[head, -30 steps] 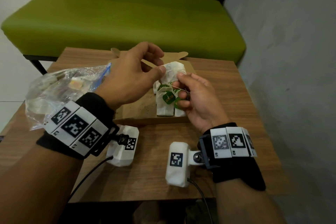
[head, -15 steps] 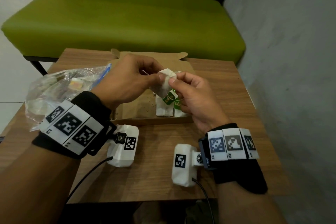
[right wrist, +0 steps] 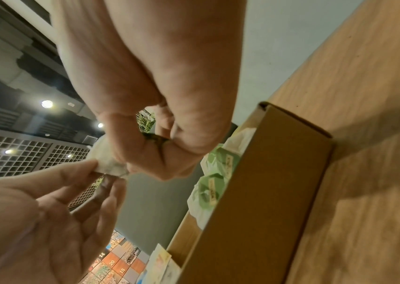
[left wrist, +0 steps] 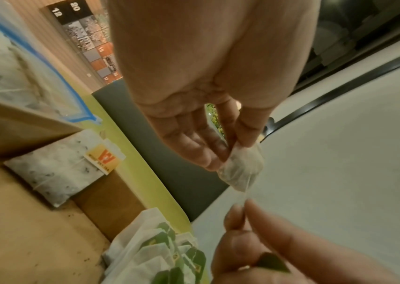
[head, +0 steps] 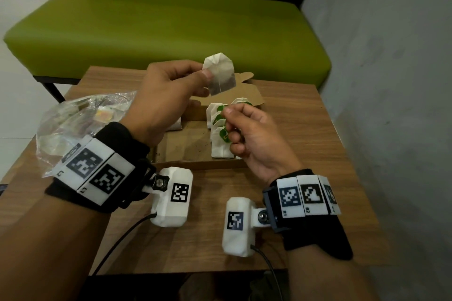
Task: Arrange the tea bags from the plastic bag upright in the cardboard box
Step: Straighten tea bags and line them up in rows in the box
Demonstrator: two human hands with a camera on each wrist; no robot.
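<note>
Tea bags of white filter paper with green tags [head: 219, 129] stand upright in a short row at the right side of the shallow brown cardboard box [head: 186, 151], at the centre of the head view; this part of the job looks done. One more white paper tea bag [head: 221, 76] is up in the air above the box, pinched at its upper edge between the thumb and forefinger of the left hand [head: 166, 98], whose other fingers are loosely spread. The right hand [head: 249, 137], lower and just right of centre, has its fingers curled: thumb and forefinger pinch the thin string [left wrist: 247, 194] that runs down from the raised bag, and a green tag [left wrist: 270, 266] sits tucked in the palm. A flat white tea bag with an orange tag [left wrist: 62, 169] lies inside the box at its left end, not yet stood up. The crumpled clear plastic bag [head: 73, 120], at the left of the frame on the wooden table [head: 305, 129], seems to hold more sachets. By this showing the task is partway: the raised bag needs placing, and much of the box floor is bare.
</note>
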